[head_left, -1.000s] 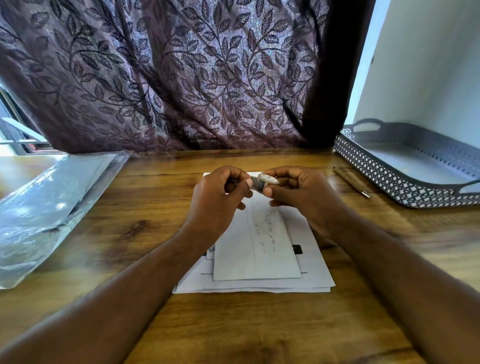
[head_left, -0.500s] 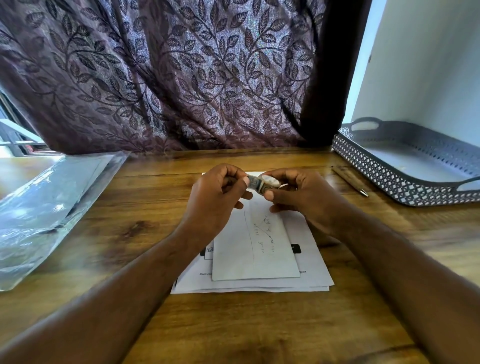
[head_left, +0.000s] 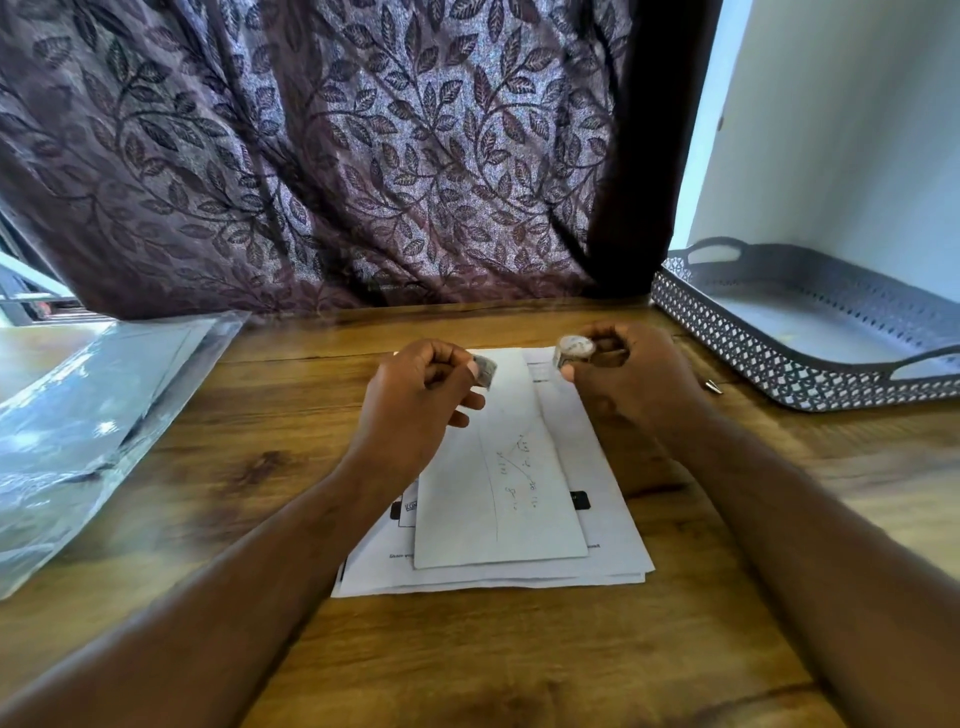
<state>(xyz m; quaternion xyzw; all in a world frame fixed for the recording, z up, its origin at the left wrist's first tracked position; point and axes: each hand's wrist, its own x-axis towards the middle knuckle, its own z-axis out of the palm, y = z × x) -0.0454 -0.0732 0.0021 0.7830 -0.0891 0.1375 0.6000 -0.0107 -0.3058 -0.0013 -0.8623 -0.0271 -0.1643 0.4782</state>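
Observation:
A white envelope (head_left: 498, 483) with handwriting lies on a stack of printed sheets (head_left: 613, 551) in the middle of the wooden table (head_left: 467, 649). My left hand (head_left: 421, 405) hovers over the envelope's upper left and pinches a small grey patterned piece of tape (head_left: 484, 370) between thumb and forefinger. My right hand (head_left: 634, 379) holds a small roll of tape (head_left: 574, 349) above the sheets' upper right corner. The two hands are apart, with a gap between piece and roll.
A grey perforated tray (head_left: 779, 358) with handles stands at the right against the wall. A pen tip (head_left: 714, 386) pokes out beside my right hand. Clear plastic sleeves (head_left: 88, 426) lie at the left. A leaf-patterned curtain (head_left: 337, 156) hangs behind the table.
My hands were together on the tape roll. They have pulled apart: the left carries a torn piece leftward, the right moved right with the roll.

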